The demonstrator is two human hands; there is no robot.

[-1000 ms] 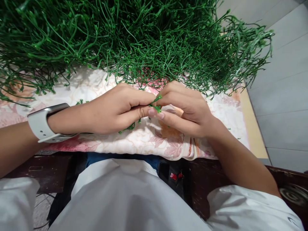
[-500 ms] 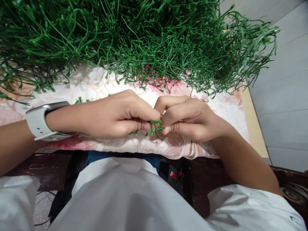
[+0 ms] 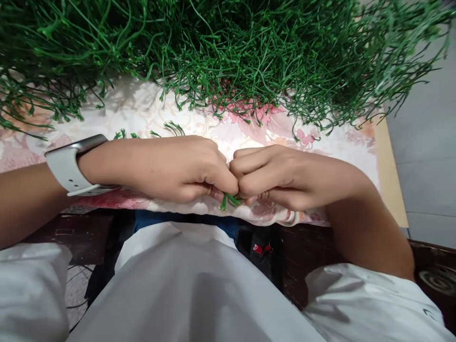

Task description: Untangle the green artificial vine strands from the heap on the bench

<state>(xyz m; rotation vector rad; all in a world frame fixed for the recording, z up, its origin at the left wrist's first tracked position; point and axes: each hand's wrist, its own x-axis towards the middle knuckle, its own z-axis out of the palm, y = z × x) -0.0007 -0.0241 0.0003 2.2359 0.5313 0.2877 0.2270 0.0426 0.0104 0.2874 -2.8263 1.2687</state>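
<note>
My left hand (image 3: 185, 168) and my right hand (image 3: 274, 173) meet knuckle to knuckle above the near edge of the table. Both are closed, thumbs and forefingers pinching a small green plastic-looking sprig (image 3: 230, 200) between them. Only its short tips show below the fingers; the rest is hidden. Just beyond my left wrist, a few loose green sprig pieces (image 3: 174, 127) lie on the floral cloth (image 3: 142, 111).
A large heap of green artificial-looking grass stems (image 3: 228, 42) spreads across the far side of the table, some hanging over its right end. A pale board edge (image 3: 394, 175) borders the cloth at right, beside a tiled wall (image 3: 425, 166). Dark wooden furniture (image 3: 299, 256) sits below.
My hands have drawn together, and the fingers of my right hand have curled tighter. The whole view has shifted slightly, uncovering more loose pieces beyond my left hand.
</note>
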